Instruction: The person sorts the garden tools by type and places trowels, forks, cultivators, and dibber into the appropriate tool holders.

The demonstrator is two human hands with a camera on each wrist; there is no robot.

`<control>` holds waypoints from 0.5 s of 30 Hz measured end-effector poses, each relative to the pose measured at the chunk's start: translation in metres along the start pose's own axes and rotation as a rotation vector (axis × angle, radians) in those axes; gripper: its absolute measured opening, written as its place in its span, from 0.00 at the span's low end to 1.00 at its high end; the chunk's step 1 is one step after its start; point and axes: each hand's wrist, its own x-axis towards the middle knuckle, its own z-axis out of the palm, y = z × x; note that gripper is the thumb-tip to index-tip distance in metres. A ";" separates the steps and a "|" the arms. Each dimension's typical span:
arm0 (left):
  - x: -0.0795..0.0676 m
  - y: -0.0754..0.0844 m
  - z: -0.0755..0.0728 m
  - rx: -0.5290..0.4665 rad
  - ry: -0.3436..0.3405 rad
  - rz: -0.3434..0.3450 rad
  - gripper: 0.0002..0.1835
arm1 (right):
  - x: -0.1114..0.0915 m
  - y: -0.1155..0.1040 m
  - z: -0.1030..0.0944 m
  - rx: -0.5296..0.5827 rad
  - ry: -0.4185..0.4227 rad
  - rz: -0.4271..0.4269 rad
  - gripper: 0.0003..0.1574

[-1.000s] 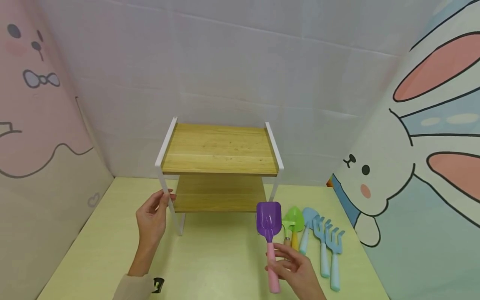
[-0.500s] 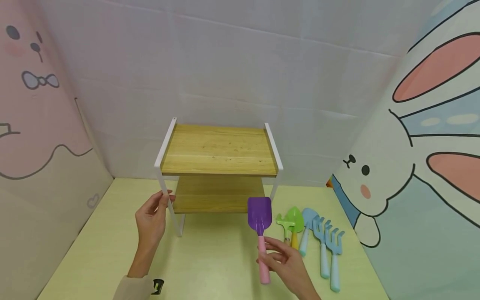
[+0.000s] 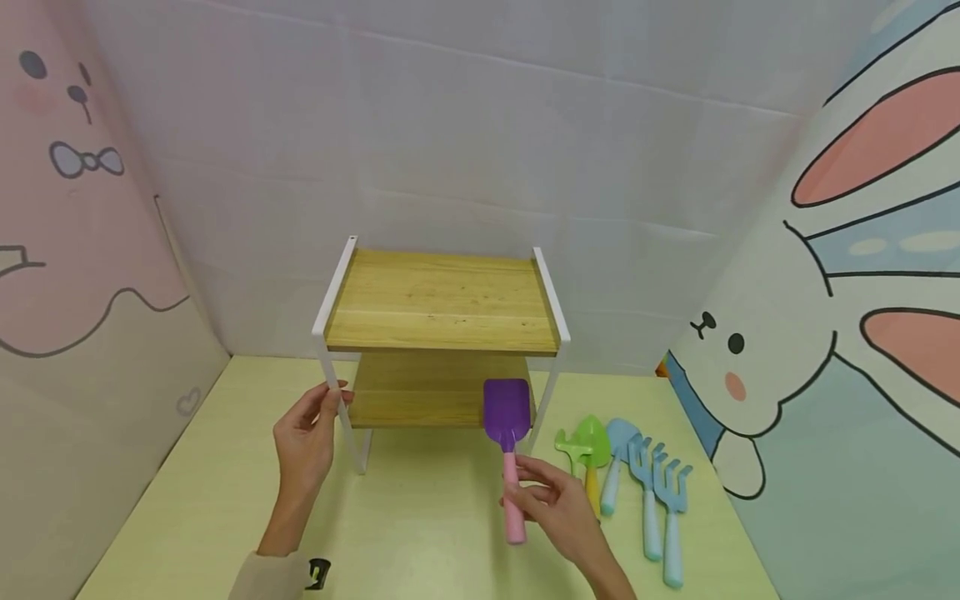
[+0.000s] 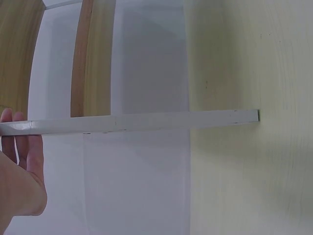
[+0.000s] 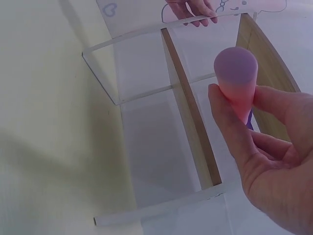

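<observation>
In the head view my right hand (image 3: pixel 558 508) pinches the pink handle of a toy shovel (image 3: pixel 507 410) with a purple blade. The blade points away from me and overlaps the right part of the lower shelf. Seen from the right wrist, the handle's rounded end (image 5: pixel 235 66) faces the camera between thumb and fingers, and most of the blade is hidden. My left hand (image 3: pixel 306 433) holds the left front leg (image 4: pixel 146 122) of a two-tier wooden rack (image 3: pixel 442 300) with a white frame. Its fingers go round behind the leg in the left wrist view.
Right of the rack lie a green rake (image 3: pixel 573 447), a green trowel (image 3: pixel 592 440), a blue shovel (image 3: pixel 618 442) and two blue forks (image 3: pixel 647 483) on the pale yellow table (image 3: pixel 420 533). A small black object (image 3: pixel 318 573) is by the left sleeve. Printed curtains surround the table.
My right hand has carried the shovel leftward and farther from me, from beside the rack's right leg to in front of the lower shelf. The left hand stays on the leg.
</observation>
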 end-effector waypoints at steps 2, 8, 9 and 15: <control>0.000 0.000 0.000 -0.001 -0.002 0.000 0.09 | 0.004 -0.001 0.002 -0.006 -0.003 -0.005 0.33; 0.000 0.000 0.000 -0.007 -0.007 -0.004 0.09 | 0.016 -0.004 0.007 -0.012 0.003 -0.017 0.33; 0.000 0.000 0.000 -0.007 -0.007 -0.003 0.09 | 0.018 -0.005 0.007 -0.011 0.003 -0.024 0.33; 0.000 0.000 -0.001 0.004 0.000 0.000 0.09 | 0.030 -0.010 0.014 -0.024 0.009 -0.056 0.32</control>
